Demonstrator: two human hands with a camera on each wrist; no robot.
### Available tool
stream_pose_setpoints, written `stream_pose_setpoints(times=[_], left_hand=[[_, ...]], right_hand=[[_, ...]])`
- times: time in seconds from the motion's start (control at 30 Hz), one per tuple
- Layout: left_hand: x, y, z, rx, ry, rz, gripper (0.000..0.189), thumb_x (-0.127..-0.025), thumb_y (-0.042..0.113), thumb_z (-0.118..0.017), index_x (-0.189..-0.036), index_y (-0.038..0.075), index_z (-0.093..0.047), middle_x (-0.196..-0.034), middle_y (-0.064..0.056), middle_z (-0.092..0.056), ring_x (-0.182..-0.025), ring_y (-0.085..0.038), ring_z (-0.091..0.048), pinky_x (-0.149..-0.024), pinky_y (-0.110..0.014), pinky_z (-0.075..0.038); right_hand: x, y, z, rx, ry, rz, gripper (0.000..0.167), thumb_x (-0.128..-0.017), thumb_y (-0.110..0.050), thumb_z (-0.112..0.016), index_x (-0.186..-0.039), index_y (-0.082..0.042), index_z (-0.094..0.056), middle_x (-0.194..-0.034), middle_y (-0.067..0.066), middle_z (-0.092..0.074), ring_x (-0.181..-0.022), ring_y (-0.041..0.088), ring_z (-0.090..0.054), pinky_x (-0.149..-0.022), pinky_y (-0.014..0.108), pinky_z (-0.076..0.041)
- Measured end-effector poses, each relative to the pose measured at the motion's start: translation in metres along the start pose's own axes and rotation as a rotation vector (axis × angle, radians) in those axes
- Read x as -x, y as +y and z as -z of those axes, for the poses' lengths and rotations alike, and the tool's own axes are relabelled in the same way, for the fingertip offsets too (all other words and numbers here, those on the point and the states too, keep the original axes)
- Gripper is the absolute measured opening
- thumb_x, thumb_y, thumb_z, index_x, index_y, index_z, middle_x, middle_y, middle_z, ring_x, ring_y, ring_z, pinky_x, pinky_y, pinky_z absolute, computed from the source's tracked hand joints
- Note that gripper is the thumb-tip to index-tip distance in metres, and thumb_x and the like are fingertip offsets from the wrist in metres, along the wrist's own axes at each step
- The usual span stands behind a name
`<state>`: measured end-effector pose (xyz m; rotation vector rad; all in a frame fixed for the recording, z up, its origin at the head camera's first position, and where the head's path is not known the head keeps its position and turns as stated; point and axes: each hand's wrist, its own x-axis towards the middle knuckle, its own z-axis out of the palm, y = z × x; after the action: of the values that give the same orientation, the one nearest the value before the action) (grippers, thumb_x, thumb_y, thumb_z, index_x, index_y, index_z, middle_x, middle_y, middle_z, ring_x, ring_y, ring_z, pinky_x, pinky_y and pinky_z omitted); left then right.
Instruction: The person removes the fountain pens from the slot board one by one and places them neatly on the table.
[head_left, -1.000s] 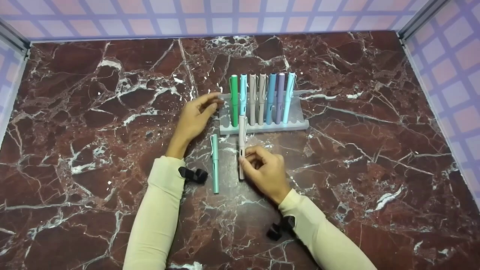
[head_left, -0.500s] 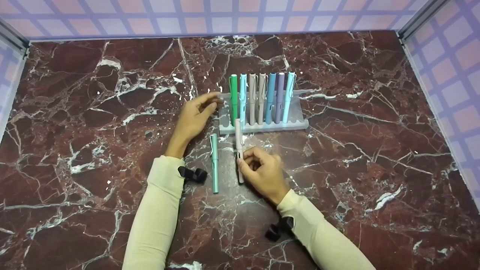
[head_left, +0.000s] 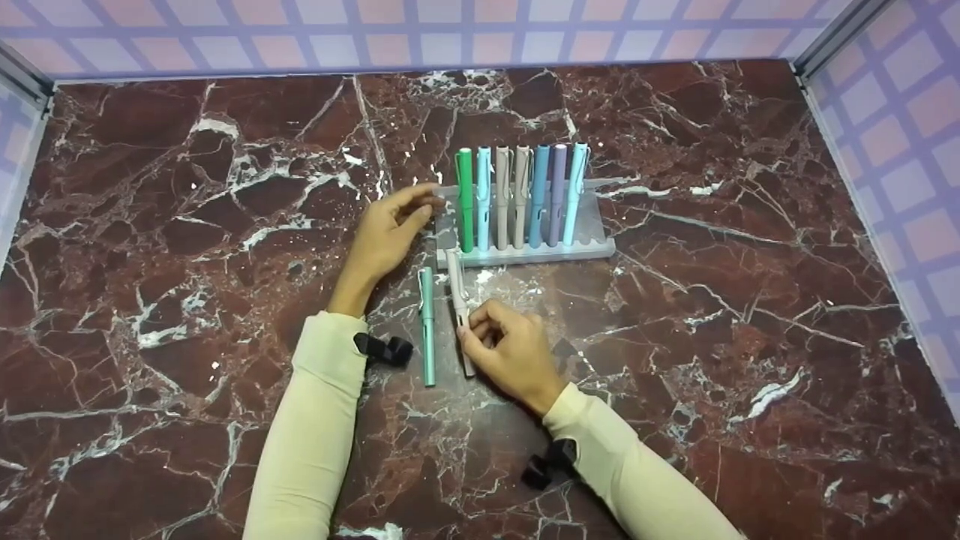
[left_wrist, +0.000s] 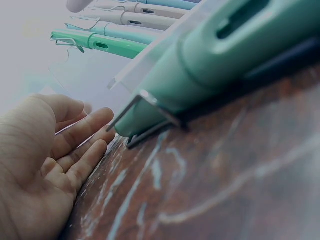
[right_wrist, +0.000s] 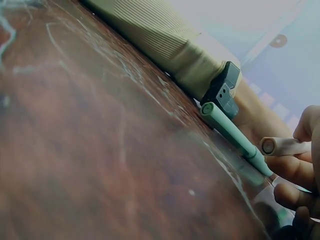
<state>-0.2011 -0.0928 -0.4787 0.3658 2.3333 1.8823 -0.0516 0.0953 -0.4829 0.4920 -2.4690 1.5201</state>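
My right hand point(head_left: 510, 349) pinches a pale pinkish-grey pen point(head_left: 456, 289) between thumb and fingers, its capped end pointing toward the clear pen stand point(head_left: 525, 257). In the right wrist view the end of that pen point(right_wrist: 280, 146) sticks out past the thumb. Just left of it a mint-green pen point(head_left: 427, 330) lies on the table; its clip and cap point(left_wrist: 165, 95) loom large in the left wrist view. My left hand point(head_left: 390, 229) is at the stand's left edge, fingers relaxed and slightly bent, holding nothing.
Several pens stand in the stand's slots: a green pen point(head_left: 466, 199) leftmost, then light blue, two greyish, blue, a purple pen point(head_left: 557, 195) and a light blue pen point(head_left: 575, 195) rightmost. Notches show to their right. Checkered walls point(head_left: 420, 37) border the marble-patterned table point(head_left: 187, 300).
My right hand has moved left and slightly toward me with the pale pen, which now tilts and sits nearer the mint-green pen. The left hand stays at the stand.
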Motion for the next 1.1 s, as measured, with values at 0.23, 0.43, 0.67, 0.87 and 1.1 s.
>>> stream_pose_setpoints(times=[0.23, 0.43, 0.67, 0.87, 1.1], left_hand=[[0.001, 0.005, 0.000, -0.008, -0.010, 0.037, 0.035, -0.100, 0.003, -0.055, -0.134, 0.006, -0.061, -0.121, -0.015, -0.069, -0.100, -0.028, -0.066, -0.086, -0.033, -0.057], [0.000, 0.002, 0.001, 0.001, -0.009, 0.032, 0.035, -0.100, 0.004, -0.057, -0.133, 0.009, -0.063, -0.119, -0.011, -0.070, -0.101, -0.025, -0.066, -0.087, -0.031, -0.056], [0.001, 0.002, 0.000, -0.017, -0.007, 0.028, 0.034, -0.100, 0.004, -0.056, -0.133, 0.009, -0.063, -0.117, -0.010, -0.070, -0.095, -0.021, -0.065, -0.082, -0.026, -0.056], [0.000, 0.001, -0.001, -0.006, -0.011, 0.024, 0.035, -0.100, 0.003, -0.056, -0.133, 0.009, -0.062, -0.117, -0.010, -0.070, -0.093, -0.022, -0.066, -0.082, -0.028, -0.057], [0.001, 0.002, 0.000, -0.022, -0.011, 0.048, 0.035, -0.100, 0.005, -0.054, -0.135, 0.009, -0.062, -0.117, -0.010, -0.070, -0.092, -0.021, -0.065, -0.080, -0.026, -0.057]], right_hand=[[0.000, -0.002, -0.003, 0.047, 0.010, -0.021, 0.010, -0.082, -0.003, -0.069, -0.076, -0.004, -0.062, -0.063, 0.002, -0.067, -0.051, 0.007, -0.056, -0.046, 0.017, -0.050], [-0.001, -0.006, -0.008, 0.125, 0.028, -0.068, 0.014, -0.080, -0.005, -0.068, -0.069, -0.009, -0.059, -0.056, -0.002, -0.060, -0.047, 0.000, -0.045, -0.041, 0.018, -0.044], [-0.002, -0.007, -0.014, 0.270, 0.057, -0.083, 0.017, -0.079, -0.012, -0.066, -0.065, -0.013, -0.057, -0.051, -0.005, -0.055, -0.045, 0.001, -0.041, -0.041, 0.018, -0.039], [-0.003, -0.007, -0.019, 0.384, 0.008, -0.073, 0.019, -0.080, -0.016, -0.064, -0.064, -0.016, -0.054, -0.050, -0.007, -0.051, -0.045, 0.002, -0.039, -0.039, 0.018, -0.034], [-0.003, -0.010, -0.021, 0.442, -0.023, -0.077, 0.023, -0.083, -0.019, -0.064, -0.063, -0.017, -0.053, -0.051, -0.008, -0.049, -0.045, 0.004, -0.039, -0.039, 0.019, -0.033]])
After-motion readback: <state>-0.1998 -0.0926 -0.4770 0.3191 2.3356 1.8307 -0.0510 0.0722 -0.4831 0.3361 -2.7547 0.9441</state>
